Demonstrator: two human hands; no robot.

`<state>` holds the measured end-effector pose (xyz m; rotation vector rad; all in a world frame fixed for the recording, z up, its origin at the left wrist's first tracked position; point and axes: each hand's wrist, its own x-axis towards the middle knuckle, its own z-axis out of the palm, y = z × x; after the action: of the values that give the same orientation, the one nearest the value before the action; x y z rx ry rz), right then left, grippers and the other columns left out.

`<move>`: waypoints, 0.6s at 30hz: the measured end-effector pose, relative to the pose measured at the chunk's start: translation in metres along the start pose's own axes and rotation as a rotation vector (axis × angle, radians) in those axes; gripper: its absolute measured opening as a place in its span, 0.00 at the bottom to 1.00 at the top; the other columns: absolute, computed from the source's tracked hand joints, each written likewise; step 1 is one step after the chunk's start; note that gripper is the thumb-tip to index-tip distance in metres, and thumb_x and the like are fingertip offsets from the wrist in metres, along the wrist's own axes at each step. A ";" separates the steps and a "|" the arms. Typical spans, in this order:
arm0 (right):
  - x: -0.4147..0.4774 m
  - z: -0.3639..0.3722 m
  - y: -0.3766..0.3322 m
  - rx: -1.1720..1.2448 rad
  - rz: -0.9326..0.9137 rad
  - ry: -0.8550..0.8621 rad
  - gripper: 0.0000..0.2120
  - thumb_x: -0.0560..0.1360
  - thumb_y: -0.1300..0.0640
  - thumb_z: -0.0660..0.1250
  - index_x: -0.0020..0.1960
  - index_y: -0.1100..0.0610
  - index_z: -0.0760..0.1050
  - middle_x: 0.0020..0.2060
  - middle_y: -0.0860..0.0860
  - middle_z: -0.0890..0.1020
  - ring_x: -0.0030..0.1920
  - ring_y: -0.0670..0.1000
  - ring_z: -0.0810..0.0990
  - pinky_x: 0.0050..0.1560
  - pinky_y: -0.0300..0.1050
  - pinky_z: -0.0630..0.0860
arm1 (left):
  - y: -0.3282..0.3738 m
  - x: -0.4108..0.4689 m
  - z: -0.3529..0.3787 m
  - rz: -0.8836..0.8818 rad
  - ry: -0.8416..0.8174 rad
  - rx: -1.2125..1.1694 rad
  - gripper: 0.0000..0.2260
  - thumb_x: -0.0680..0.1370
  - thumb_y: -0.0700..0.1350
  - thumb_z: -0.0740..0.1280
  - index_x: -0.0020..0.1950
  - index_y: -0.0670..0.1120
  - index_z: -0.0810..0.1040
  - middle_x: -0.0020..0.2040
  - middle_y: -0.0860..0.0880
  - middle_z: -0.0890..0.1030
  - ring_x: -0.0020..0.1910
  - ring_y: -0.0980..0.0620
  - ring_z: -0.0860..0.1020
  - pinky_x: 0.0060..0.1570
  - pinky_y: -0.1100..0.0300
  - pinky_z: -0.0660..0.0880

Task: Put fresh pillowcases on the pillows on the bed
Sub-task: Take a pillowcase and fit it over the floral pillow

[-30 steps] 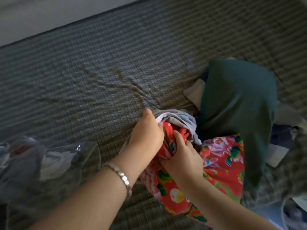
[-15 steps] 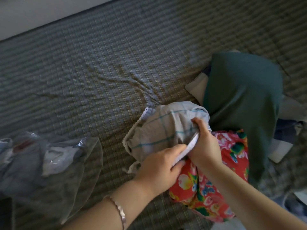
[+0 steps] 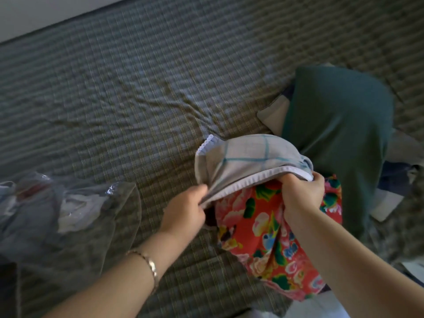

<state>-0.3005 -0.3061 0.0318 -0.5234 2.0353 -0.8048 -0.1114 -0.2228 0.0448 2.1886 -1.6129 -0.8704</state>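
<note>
The bed (image 3: 114,99), under a striped grey-green sheet, fills the view. At far right lies a dark green pillow (image 3: 339,138), its cover acting as a sleeve with a pale corner of the filling poking out on the left. Nearer, just beside it, the red floral pillow (image 3: 263,230) points away from the person. Its far end sits inside the grey checked pillowcase (image 3: 247,157), while most of its length is bare. At near left a clear plastic bag (image 3: 68,207) holds pale folded cloth — what kind, I cannot tell.

The left hand (image 3: 185,210) pinches the left side of the case's white hem, fingers curled tight on the cloth. The right hand (image 3: 302,191) grips the hem's right side, fingers wrapped over it. A bracelet (image 3: 149,265) circles the left wrist.

The likely trouble is uneven pulling: one side drawn harder would twist the case and bunch the soft pillow inside, leaving the far corners unfilled — or the hem could slip from the left pinch.
</note>
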 end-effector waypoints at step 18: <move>-0.022 0.024 0.034 -0.402 -0.435 -0.490 0.12 0.71 0.52 0.68 0.50 0.47 0.66 0.42 0.44 0.76 0.43 0.48 0.77 0.39 0.41 0.71 | 0.013 -0.048 0.011 0.248 0.058 0.024 0.10 0.76 0.51 0.58 0.44 0.49 0.75 0.28 0.49 0.78 0.27 0.51 0.77 0.24 0.60 0.69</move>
<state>-0.2706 -0.2765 0.0103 -1.2890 1.6367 -0.4397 -0.1371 -0.1812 0.0578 1.9535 -1.8245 -0.7121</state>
